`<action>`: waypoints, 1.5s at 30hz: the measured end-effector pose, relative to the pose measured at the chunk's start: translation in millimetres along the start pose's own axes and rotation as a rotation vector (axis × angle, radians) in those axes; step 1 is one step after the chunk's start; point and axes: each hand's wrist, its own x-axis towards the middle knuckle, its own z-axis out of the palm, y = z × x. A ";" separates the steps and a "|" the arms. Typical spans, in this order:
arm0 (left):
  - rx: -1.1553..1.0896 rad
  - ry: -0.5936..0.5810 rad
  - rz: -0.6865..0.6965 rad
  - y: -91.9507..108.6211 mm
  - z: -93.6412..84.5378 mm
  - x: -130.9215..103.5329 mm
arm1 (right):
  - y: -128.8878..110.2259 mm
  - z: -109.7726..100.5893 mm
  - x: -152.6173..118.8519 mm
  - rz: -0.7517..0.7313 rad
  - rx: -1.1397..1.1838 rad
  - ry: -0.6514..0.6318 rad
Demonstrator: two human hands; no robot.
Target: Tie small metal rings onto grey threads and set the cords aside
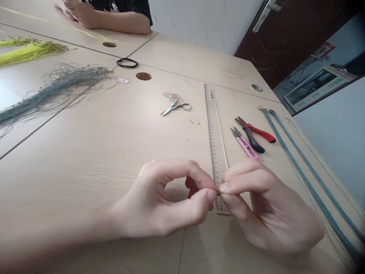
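My left hand (pixel 168 198) and my right hand (pixel 265 205) meet fingertip to fingertip over the near end of a clear ruler (pixel 216 133). Thumb and forefinger of each hand are pinched together on a thin thread. Only a tiny dark bit of it shows between the fingertips, and its exact form is too small to make out. Below my left hand, a fine dark thread (pixel 181 251) hangs down or runs over the table to the bottom edge. Beyond the ruler's right side lie pink thread snips (pixel 247 148) and pliers with red and black handles (pixel 253 133).
Small silver scissors (pixel 172 106) lie left of the ruler. Blue-grey thread bundle (pixel 57 85) and yellow-green threads (pixel 31 51) spread at left. Long blue-green strands (pixel 302 167) run along the right edge. A black band (pixel 127 63) lies further back. Another person's arm (pixel 119 23) rests across the table.
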 end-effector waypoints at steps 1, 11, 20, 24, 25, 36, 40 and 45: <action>0.002 -0.004 0.003 0.1 -0.3 -0.1 | 0.0 -0.2 0.6 -0.003 0.000 -0.005; 0.018 -0.010 0.037 -2.4 -0.1 0.5 | 1.2 -1.4 1.9 -0.019 -0.009 -0.017; 0.009 -0.023 0.030 -4.1 -2.1 -1.8 | 0.5 -0.2 3.2 -0.055 -0.003 0.002; 0.004 -0.034 0.026 -4.4 -2.2 -1.1 | 0.1 -1.1 2.7 -0.046 -0.012 -0.008; 0.003 -0.033 0.025 -4.2 -2.1 -0.9 | 0.2 -1.3 2.7 -0.046 -0.013 -0.011; 0.015 -0.026 0.035 -2.4 -1.4 -0.8 | 0.9 -1.6 3.6 -0.043 -0.012 -0.014; 0.014 -0.032 0.041 -2.0 -0.7 -2.2 | 0.9 -1.8 3.1 -0.051 -0.012 -0.015; 0.020 -0.032 0.048 -2.0 -0.4 -1.0 | 0.6 -1.5 2.3 -0.059 -0.014 -0.009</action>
